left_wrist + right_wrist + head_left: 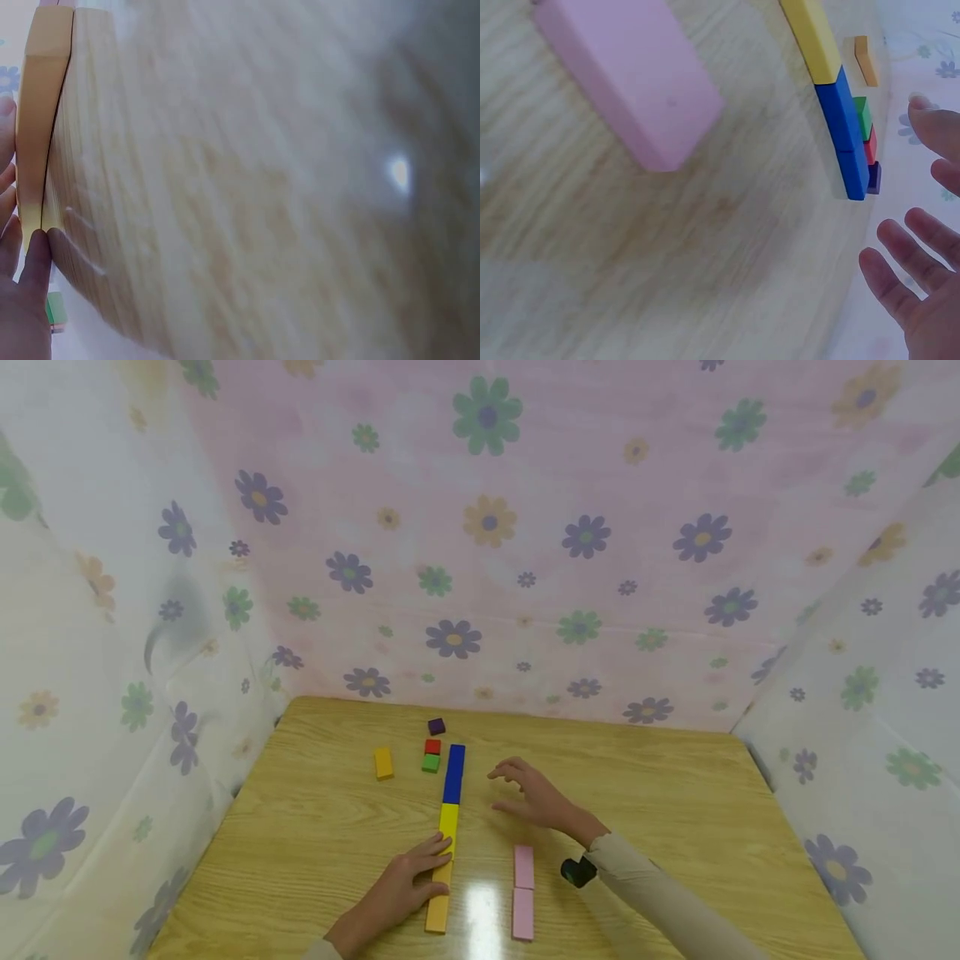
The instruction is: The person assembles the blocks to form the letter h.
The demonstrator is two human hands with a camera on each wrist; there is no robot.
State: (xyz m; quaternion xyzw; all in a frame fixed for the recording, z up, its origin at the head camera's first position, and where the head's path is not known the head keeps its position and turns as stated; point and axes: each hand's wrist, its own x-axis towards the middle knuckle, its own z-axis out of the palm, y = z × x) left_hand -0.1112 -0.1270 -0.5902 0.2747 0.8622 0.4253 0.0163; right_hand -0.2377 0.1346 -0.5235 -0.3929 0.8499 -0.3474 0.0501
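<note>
A straight row of blocks runs away from me on the table, with blue blocks [454, 774] at the far end, a yellow block [448, 818] in the middle and orange [437, 913] at the near end. My left hand [405, 887] rests its fingers and thumb against the yellow and orange part of the row; in the left wrist view its fingertips lie along the orange block [41, 105]. To the right of the blue blocks, my right hand [536, 797] hovers with fingers spread and holds nothing. Two pink blocks [522, 893] lie end to end right of the row.
Left of the row's far end sit a green block [431, 764], a red block [432, 747], a dark purple block [437, 727] and a separate orange block [383, 763]. Flowered cloth [487, 610] surrounds the wooden table [675, 793] at the back and sides.
</note>
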